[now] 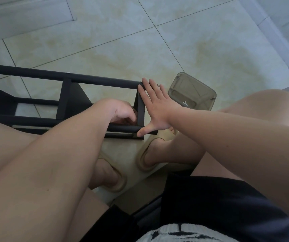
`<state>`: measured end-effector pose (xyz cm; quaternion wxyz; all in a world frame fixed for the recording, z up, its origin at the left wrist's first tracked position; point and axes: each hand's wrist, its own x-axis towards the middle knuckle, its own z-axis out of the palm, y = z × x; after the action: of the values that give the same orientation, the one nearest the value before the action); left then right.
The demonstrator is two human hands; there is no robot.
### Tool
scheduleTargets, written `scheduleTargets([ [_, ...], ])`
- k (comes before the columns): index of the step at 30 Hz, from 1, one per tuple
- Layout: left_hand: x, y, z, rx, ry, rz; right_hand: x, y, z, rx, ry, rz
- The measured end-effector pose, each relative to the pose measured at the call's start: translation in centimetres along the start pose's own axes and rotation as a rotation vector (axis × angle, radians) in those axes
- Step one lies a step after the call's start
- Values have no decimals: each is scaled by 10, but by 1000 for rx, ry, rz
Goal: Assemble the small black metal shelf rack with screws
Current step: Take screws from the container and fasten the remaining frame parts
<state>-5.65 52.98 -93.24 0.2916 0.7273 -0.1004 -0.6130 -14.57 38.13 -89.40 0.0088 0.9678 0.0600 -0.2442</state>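
Observation:
The black metal shelf rack (65, 95) lies on its side on the tiled floor in front of my knees, its long tubes running left to right. My right hand (155, 109) presses flat, fingers spread, against the rack's right end panel, thumb down on the near tube. My left hand (121, 113) reaches inside the frame just left of that panel, fingers curled inward at the panel's inner face; what they pinch is hidden. A small silver screw head (68, 73) shows on the top tube.
A smoky translucent plastic box (195, 89) stands on the floor right of the rack, with a small silver wrench (185, 103) inside. My feet in beige slippers (146, 159) rest below the rack. A white baseboard runs along the right wall.

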Motion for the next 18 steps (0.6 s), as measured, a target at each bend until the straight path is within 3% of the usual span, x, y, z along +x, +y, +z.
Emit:
scheduleTargets([
  [18,0,-6,-3,-45,-32,25,-1,1,-5,-6,-12,5],
])
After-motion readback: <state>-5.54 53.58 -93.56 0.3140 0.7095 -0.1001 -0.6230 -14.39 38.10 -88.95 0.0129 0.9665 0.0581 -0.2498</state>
